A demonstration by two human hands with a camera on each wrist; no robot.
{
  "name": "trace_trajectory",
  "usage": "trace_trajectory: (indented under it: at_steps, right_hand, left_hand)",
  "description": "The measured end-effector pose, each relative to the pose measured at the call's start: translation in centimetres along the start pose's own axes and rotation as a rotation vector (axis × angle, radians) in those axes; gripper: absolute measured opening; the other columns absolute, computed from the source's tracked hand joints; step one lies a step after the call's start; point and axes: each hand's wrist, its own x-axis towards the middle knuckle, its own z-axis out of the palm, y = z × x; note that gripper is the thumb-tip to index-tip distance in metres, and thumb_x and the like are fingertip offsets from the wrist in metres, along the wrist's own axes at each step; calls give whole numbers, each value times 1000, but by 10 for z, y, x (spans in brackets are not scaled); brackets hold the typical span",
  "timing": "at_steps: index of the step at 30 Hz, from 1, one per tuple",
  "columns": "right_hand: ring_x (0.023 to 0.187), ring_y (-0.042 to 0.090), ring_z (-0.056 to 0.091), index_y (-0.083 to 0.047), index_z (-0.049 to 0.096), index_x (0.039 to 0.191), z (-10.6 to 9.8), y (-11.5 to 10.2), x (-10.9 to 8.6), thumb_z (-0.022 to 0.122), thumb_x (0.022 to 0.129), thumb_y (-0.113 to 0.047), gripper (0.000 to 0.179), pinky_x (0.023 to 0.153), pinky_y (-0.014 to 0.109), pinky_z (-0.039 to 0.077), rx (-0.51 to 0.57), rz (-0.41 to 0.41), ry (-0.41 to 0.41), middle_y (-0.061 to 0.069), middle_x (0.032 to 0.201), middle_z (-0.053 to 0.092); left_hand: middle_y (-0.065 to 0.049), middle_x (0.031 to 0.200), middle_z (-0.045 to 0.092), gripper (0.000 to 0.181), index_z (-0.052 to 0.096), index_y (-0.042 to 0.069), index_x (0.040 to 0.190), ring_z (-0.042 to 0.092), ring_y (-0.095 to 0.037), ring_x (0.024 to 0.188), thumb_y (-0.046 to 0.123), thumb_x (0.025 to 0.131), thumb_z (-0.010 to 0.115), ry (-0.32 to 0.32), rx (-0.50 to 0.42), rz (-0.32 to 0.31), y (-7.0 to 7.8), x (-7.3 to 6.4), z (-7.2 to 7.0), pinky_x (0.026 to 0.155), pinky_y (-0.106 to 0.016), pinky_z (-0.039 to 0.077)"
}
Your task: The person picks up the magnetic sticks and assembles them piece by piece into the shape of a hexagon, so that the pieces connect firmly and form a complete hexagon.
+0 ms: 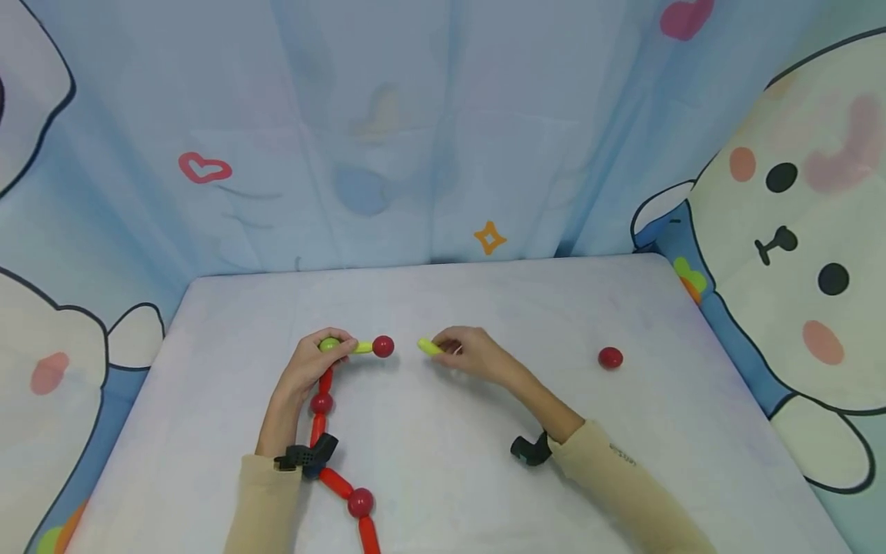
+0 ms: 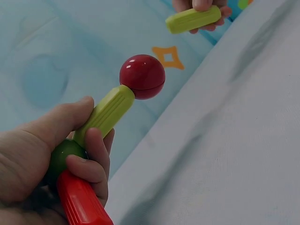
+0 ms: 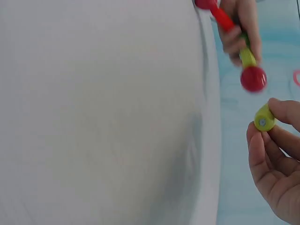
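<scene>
My left hand (image 1: 304,368) grips the top of a chain of magnetic sticks and balls, its fingers and thumb around a green ball (image 2: 63,157) and the yellow-green stick (image 2: 107,112) joined to it. A red ball (image 1: 383,346) sits on that stick's far end, pointing right. From the green ball a red stick (image 2: 83,199) runs down toward me. Facing it, my right hand (image 1: 477,354) pinches a loose yellow-green magnetic stick (image 1: 429,347) between thumb and fingers. A silvery disc shows in that stick's end in the right wrist view. A gap separates this stick from the red ball.
Below my left hand the chain goes on with a red ball (image 1: 321,404), red sticks (image 1: 336,483) and another red ball (image 1: 361,502), partly hidden by the wrist camera (image 1: 308,455). A loose red ball (image 1: 611,358) lies on the white table (image 1: 443,477) at right. A patterned curtain (image 1: 415,154) hangs behind.
</scene>
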Motion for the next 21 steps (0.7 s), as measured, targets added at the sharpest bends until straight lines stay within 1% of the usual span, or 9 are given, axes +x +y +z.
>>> trace_trajectory:
  at_steps: [2, 4, 6, 10, 17, 21]
  right_hand:
    - [82, 12, 60, -1, 69, 107, 12, -11, -4, 71, 88, -16, 24, 73, 20, 52, 60, 2, -39, 8, 94, 70]
    - [81, 10, 59, -2, 69, 107, 24, -18, -4, 71, 87, -17, 24, 72, 17, 50, 99, 32, -65, 8, 94, 69]
    - [81, 9, 59, -2, 69, 107, 34, -21, -3, 71, 88, -17, 25, 71, 15, 50, 124, 61, -83, 8, 95, 70]
    - [80, 9, 59, -2, 69, 107, 48, -22, 4, 71, 88, -18, 25, 70, 16, 51, 158, 91, -91, 8, 96, 70]
    - [82, 12, 58, -4, 69, 106, 55, -22, 13, 70, 89, -18, 22, 69, 19, 50, 256, 138, -61, 7, 95, 68]
    - [82, 12, 58, -4, 68, 107, 54, -23, 14, 70, 89, -19, 24, 68, 19, 50, 275, 150, -44, 7, 95, 68]
  left_hand:
    - [-1, 84, 62, 37, 66, 6, 108, 57, -19, 79, 34, 86, 73, 5, 2, -3, 1, 0, 0, 70, -24, 47]
    - [0, 84, 62, 37, 66, 6, 108, 57, -19, 79, 35, 85, 73, 2, 4, -8, 1, 0, 0, 71, -24, 47]
    - [0, 83, 62, 37, 66, 6, 107, 57, -18, 79, 35, 85, 74, -1, 3, -13, 2, 0, 0, 70, -24, 47]
    - [1, 80, 62, 36, 66, 7, 107, 56, -18, 77, 35, 85, 74, 4, -7, -11, 1, -1, 0, 68, -24, 47]
    - [-1, 81, 62, 38, 66, 8, 109, 56, -20, 78, 37, 85, 74, 7, -3, -2, 1, 0, 0, 68, -24, 46]
    - [-1, 82, 62, 39, 65, 7, 110, 56, -20, 79, 37, 86, 73, 4, -5, 5, 2, 0, -2, 68, -24, 46]
